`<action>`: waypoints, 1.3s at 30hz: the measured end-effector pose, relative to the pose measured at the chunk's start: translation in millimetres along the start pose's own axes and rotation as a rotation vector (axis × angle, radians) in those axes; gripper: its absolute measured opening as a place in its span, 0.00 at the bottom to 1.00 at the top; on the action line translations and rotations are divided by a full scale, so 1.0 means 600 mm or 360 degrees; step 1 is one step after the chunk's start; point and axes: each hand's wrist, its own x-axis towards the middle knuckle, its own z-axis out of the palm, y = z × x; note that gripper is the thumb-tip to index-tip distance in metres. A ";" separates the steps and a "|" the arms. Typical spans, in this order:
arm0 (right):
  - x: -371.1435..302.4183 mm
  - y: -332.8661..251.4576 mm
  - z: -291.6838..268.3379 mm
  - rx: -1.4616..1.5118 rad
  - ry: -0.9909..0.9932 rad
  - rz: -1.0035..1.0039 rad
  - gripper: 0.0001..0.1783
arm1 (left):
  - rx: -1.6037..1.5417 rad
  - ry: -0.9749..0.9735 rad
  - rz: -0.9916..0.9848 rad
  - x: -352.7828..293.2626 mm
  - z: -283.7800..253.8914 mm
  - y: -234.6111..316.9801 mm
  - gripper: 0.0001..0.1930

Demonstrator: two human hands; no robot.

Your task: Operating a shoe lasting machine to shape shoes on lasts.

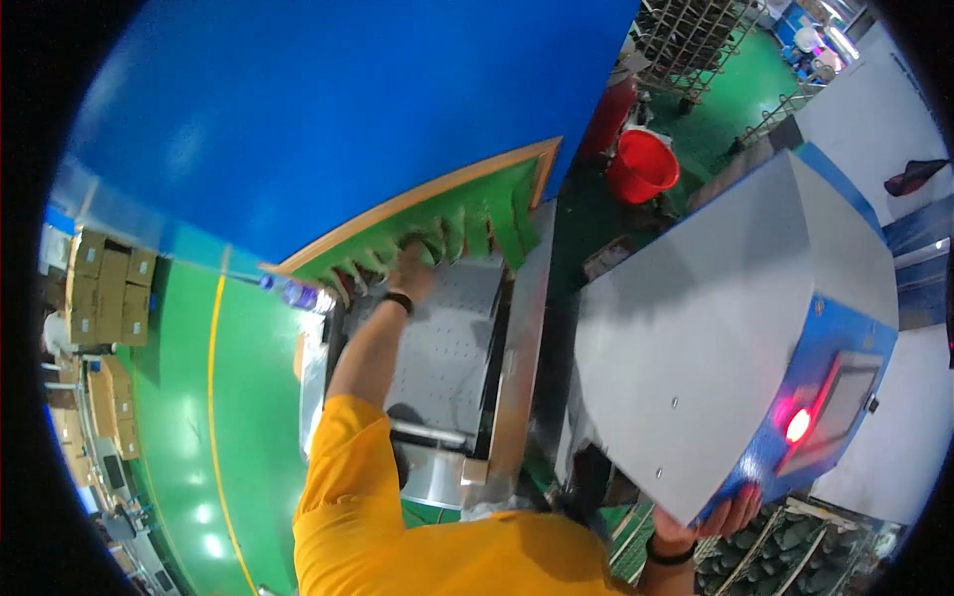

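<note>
My left hand (412,275) reaches across a grey perforated conveyor bed (447,338) to the green strip curtain (452,226) hanging at the opening of a big blue machine (368,99). Its fingertips are lost among the strips, so what they touch or hold is hidden. Off to the right, my right hand (733,513) has its fingers curled round the lower edge of a grey and blue control box (706,308). A red light (798,425) glows on the box's front panel, beside a screen (845,397).
A bottle (290,291) with a purplish label stands left of the curtain. Red buckets (641,167) and a wire rack cart (696,40) are behind the box. Crates of dark pieces (775,551) sit at lower right; cartons (109,288) are stacked far left.
</note>
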 end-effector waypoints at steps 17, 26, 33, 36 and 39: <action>0.001 -0.012 0.033 -0.0077 0.0034 -0.0010 0.36 | 0.0288 0.0130 -0.0280 0.183 0.092 -0.177 0.27; 0.006 -0.019 0.011 -0.0069 -0.0033 0.0037 0.34 | -0.1884 0.0047 -0.0243 -0.159 0.060 0.026 0.10; 0.014 -0.045 -0.024 0.0740 -0.0027 0.0245 0.27 | -0.3474 -0.0572 -0.0182 -0.521 0.048 0.100 0.20; -0.025 -0.092 -0.077 0.1469 -0.0045 0.0138 0.35 | -0.3532 -0.0650 0.0187 -0.645 -0.043 0.177 0.41; -0.033 -0.121 -0.099 0.2373 -0.0610 0.0448 0.64 | -0.3400 -0.0956 0.0393 -0.732 -0.104 0.239 0.47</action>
